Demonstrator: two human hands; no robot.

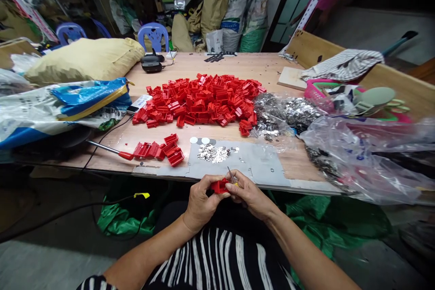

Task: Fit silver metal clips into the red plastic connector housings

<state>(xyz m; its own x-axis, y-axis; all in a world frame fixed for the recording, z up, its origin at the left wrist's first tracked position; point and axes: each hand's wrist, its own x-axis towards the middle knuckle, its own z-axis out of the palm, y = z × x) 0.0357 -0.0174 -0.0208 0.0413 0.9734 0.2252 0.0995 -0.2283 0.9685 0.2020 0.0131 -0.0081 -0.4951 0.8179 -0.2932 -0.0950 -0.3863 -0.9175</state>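
Observation:
My left hand (203, 199) is closed around a small red plastic housing (219, 186), held just off the table's front edge. Against its right side, my right hand (247, 191) pinches a thin tool with a metal shaft (231, 174) and a yellow part; its exact kind is unclear. Beyond the hands, small shiny metal pieces (213, 154) lie in a heap on a grey mat (261, 163). Several red housings (159, 150) sit left of the mat. A large pile of the same housings (204, 99) covers the middle of the table.
Clear plastic bags of metal parts (272, 111) lie right of the pile, near a pink basket (316, 90). Sacks (84, 59) fill the left side. A red-handled tool (125, 155) points toward the loose housings. Green bags (127, 217) hang below the table edge.

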